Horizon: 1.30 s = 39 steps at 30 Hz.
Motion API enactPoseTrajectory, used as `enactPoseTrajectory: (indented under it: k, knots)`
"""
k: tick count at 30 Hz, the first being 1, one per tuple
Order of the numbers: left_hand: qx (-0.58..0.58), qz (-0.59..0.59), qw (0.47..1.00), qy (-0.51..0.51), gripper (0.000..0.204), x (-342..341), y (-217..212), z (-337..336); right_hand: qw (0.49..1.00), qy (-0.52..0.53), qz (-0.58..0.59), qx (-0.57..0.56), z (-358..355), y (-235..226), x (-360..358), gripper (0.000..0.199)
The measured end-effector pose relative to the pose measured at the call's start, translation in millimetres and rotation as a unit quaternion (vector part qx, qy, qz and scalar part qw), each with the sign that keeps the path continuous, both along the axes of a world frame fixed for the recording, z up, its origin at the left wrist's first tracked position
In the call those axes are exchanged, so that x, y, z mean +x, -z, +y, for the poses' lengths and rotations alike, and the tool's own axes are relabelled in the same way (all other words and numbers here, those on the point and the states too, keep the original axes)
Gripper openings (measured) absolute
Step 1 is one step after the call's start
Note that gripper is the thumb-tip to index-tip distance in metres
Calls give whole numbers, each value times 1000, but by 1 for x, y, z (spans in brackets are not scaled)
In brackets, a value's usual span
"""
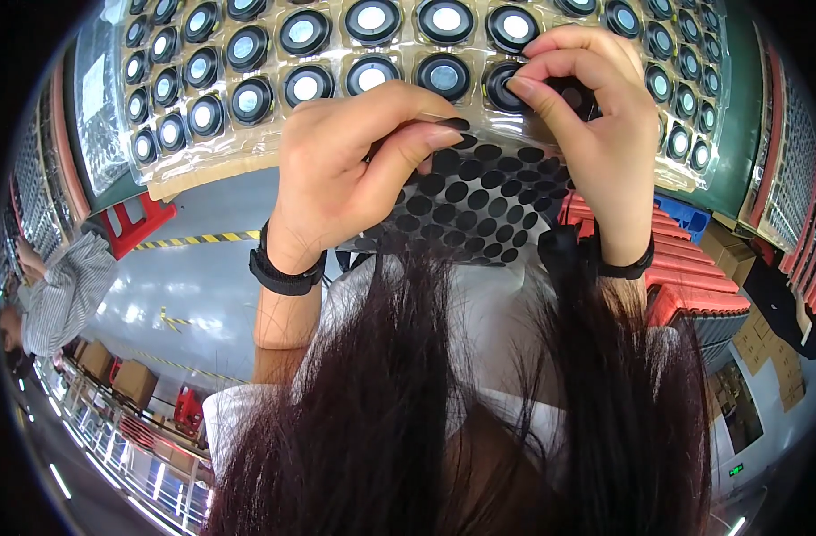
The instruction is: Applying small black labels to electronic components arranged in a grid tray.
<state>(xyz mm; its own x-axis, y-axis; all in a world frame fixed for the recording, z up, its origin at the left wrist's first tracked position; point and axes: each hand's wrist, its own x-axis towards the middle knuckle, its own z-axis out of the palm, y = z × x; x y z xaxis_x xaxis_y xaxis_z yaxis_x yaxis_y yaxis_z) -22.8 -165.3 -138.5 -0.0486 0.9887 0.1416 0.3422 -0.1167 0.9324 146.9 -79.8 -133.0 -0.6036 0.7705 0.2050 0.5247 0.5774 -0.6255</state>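
My left hand (359, 165) pinches the upper edge of a clear sheet of round black stickers (466, 192) between thumb and forefinger; one black disc shows at the fingertips. The sheet hangs just in front of me, below the near edge of a tray. To its right, my right hand (600, 107) reaches over the tray, thumb and forefinger drawn together at a round black part (504, 87) with a dark centre. Whether a loose sticker is between those fingertips is hidden. Most neighbouring round parts (443, 76) have pale centres.
The clear plastic tray (229, 147) rests on cardboard across the green bench (113, 198). Red stacked trays (694, 268) stand at my right, beside a blue bin (685, 216). A red stool (135, 223) is at the left, near a person in a striped top (68, 290).
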Motion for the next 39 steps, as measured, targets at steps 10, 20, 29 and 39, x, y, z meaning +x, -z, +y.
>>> enactPoseTrajectory:
  k: [10, 20, 29, 39]
  knots:
    - [-13, -25, 999, -27, 2, 7, 1, -2, 979, 11, 197, -44, -6, 6, 17, 21]
    - [-2, 22, 996, -85, 3, 15, 2, 2, 974, 30, 200, -103, -23, 14, 22, 16]
    - [-27, -30, 993, -115, 4, 21, 7, 7, 980, -43, 186, 54, -9, 14, 28, 13]
    - [-76, -3, 992, -98, 5, 19, -2, 6, 973, 100, 170, -119, 7, 10, 44, 6]
